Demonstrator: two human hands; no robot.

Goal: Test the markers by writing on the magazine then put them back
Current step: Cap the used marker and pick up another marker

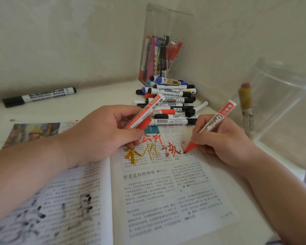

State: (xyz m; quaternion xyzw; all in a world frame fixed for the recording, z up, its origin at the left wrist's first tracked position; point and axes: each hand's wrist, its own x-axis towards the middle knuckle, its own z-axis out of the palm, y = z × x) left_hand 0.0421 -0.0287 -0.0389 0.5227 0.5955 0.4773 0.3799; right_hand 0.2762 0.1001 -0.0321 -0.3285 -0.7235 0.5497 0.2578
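An open magazine [148, 195] lies on the white table, with yellow and red handwritten characters across the top of its right page. My right hand [224, 142] grips an uncapped red whiteboard marker [217, 119], its red tip touching the page beside the red writing. My left hand [102, 135] rests on the magazine and holds a second red marker [145, 110] together with a red cap [145, 123]. A pile of several capped markers [171, 101] lies just beyond the magazine. Behind it stands a clear acrylic holder [159, 50] with more markers upright inside.
A black whiteboard marker [39, 96] lies alone at the far left by the wall. A yellow-stained marker [245, 108] lies at the right beside a large clear plastic container [288, 106]. Walls close the table at back and right.
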